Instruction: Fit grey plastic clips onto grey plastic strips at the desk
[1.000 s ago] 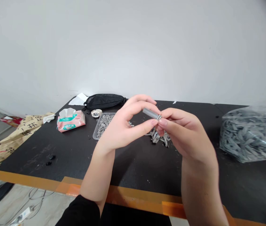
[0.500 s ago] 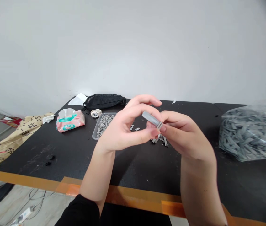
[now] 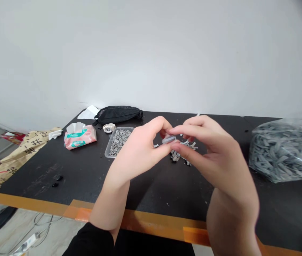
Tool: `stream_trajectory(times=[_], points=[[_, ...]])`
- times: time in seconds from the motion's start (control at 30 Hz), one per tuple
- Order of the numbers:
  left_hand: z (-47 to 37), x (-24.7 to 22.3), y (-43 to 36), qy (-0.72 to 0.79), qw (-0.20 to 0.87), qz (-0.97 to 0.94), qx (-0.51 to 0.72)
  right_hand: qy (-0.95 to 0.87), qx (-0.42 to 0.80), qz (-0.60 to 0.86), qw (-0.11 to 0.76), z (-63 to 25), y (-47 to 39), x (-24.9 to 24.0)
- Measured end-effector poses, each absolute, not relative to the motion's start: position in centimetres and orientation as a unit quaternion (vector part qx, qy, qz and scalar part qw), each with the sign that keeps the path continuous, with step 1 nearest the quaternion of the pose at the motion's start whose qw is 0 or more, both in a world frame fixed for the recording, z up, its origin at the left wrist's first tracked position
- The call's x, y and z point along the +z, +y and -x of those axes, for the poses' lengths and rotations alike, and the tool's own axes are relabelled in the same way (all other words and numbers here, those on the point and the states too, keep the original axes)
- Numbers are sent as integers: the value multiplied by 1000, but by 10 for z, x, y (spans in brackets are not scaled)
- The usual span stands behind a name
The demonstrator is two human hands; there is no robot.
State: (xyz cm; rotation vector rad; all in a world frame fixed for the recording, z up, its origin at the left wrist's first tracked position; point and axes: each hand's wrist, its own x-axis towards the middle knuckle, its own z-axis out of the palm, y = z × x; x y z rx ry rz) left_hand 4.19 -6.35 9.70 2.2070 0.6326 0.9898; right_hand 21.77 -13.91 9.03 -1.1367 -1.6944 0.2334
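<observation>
A small grey strip (image 3: pixel 169 139) is pinched between both hands above the black table (image 3: pixel 151 185). My left hand (image 3: pixel 137 149) grips its left side, thumb below and bent fingers above. My right hand (image 3: pixel 212 149) comes from the right, with thumb and index finger on the same piece; the fingertips of both hands nearly meet. Behind and below the hands lies a loose pile of grey strips (image 3: pixel 176 155), partly covered by my right hand. Left of my left hand stands a clear plastic tray (image 3: pixel 107 151) full of small grey pieces (image 3: pixel 119 140).
A clear bag of grey strips (image 3: pixel 287 153) sits at the right. To the left are a tissue pack (image 3: pixel 80 136), a white tape roll (image 3: pixel 109 128) and a black mesh pouch (image 3: pixel 120 114). Small black bits (image 3: pixel 55 185) lie near the front left; orange tape (image 3: pixel 140 220) lines the front edge.
The strip has turned and now shows less of its length between my fingers. My left fingers have curled in, and my right hand has opened wider around the piece.
</observation>
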Motion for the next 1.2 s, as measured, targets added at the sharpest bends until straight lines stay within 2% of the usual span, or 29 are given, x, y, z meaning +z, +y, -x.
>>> stream_trajectory(times=[0.07,0.13,0.27,0.4,0.5,0.67,0.83,1.0,1.2], points=[[-44,97,-62,250,326,-834,369,-709,104,483,503,-218,-138,91],[-45,96,-59,231,350,-831,365,-697,163,468,519,-218,-134,89],[-46,94,-52,129,485,-789,354,-656,308,388,570,-225,-128,84],[-49,91,-50,53,638,-700,317,-670,317,297,602,-231,-124,80],[-51,91,-50,38,688,-662,295,-654,328,227,642,-227,-119,76],[-46,96,-55,50,685,-664,295,-589,375,106,708,-213,-112,75],[-43,98,-58,84,646,-690,315,-513,399,112,752,-211,-118,80],[-40,97,-57,29,613,-692,380,-518,444,133,719,-218,-125,82],[-37,97,-54,-59,587,-689,421,-580,509,66,633,-230,-132,86]])
